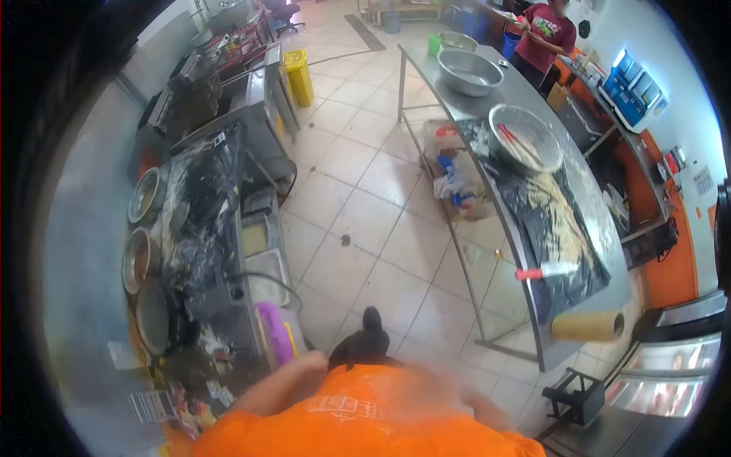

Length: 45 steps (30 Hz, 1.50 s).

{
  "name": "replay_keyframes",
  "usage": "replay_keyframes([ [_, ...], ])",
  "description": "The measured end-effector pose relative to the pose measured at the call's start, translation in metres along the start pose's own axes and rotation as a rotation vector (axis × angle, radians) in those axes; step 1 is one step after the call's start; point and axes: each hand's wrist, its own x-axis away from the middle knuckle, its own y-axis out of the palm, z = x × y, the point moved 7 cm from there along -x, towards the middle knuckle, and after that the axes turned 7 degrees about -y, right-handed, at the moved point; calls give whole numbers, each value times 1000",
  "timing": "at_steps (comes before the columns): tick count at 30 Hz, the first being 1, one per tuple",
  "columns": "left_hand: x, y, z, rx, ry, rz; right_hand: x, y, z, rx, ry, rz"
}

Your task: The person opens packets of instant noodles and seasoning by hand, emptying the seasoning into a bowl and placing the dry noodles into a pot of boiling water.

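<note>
Facing tiled floor (pixel 358 175) | steel table (pixel 519 95) right, probably floured | cluttered counter (pixel 228 305) left

Bright, even indoor light; heavy fisheye distortion, black vignetted edges, orange shirt (pixel 365 419) blurred up close.

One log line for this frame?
left arm: blurred, near purple bin | right arm: blurred | table: bowl with tongs, knife, roll | person: far end

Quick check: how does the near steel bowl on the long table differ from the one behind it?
The near bowl holds red-handled tongs; the far bowl looks empty. The near bowl sits at the end of the floury black mat; the far bowl stands on bare table. Both are round, metal, upright.
</note>
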Motion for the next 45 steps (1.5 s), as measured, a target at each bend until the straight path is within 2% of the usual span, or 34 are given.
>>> replay_keyframes([
  [1, -35, -25, -1, -484, 133, -46, 4, 2, -11, -63, 5, -31],
  [2, -49, -57, 17, -427, 318, -66, 7, -2, -25, -128, 7, -66],
  [4, -34, -152, 86, 34, 94, 62, 8, -31, -74, -237, -40, -14],
  [6, -63, -245, 151, -130, 65, 286, -4, -69, -129, -347, -86, 50],
  [8, -61, -327, 242, 44, 194, 358, -23, -113, -183, -450, -117, 101],
  [9, -73, -357, 277, 9, 186, 358, -37, -137, -209, -501, -130, 122],
  [11, -103, -420, 339, 528, 298, 368, -64, -192, -259, -584, -156, 156],
  [12, -119, -443, 363, 513, 302, 367, -77, -224, -281, -611, -173, 174],
  [14, -157, -481, 388, 774, 208, 306, -98, -295, -324, -655, -207, 203],
  [18, -196, -564, 454, 664, 53, 281, -113, -447, -394, -802, -272, 305],
  [20, -205, -622, 503, 728, 98, 337, -114, -511, -419, -899, -284, 360],
  [22, -252, -695, 534, 724, 194, 345, -117, -572, -442, -988, -285, 410],
  [24, -253, -759, 610, 660, 234, 406, -124, -616, -463, -1075, -265, 440],
  [28, -328, -899, 758, 597, 312, 428, -160, -639, -494, -1270, -160, 457],
  [33, -452, -1052, 976, 404, 437, 406, -199, -553, -545, -1536, 166, 382],
  [34, -465, -1071, 1024, 364, 496, 434, -187, -556, -577, -1560, 202, 374],
  [36, -480, -1095, 1132, 220, 573, 482, -168, -599, -656, -1994, 173, 500],
  [38, -525, -1108, 1206, 104, 590, 474, -164, -658, -724, -1748, -61, 368],
  [39, -558, -1117, 1238, -44, 585, 544, -176, -682, -745, -1259, -204, 622],
  [40, -581, -1118, 1259, -201, 576, 615, -172, -698, -766, -1261, -228, 639],
  [41, -582, -1110, 1279, -230, 584, 591, -164, -722, -788, -1270, -257, 652],
  [42, -581, -1100, 1299, -306, 560, 558, -153, -740, -805, -1314, -241, 652],
  [43, -582, -1091, 1312, -390, 531, 527, -120, -762, -818, -1639, -94, 681],
  [44, -591, -1089, 1328, -339, 673, 565, -96, -768, -839, -1965, 70, 694],
  [45, -583, -1076, 1338, -396, 687, 541, -84, -766, -862, -2026, 87, 684],
])
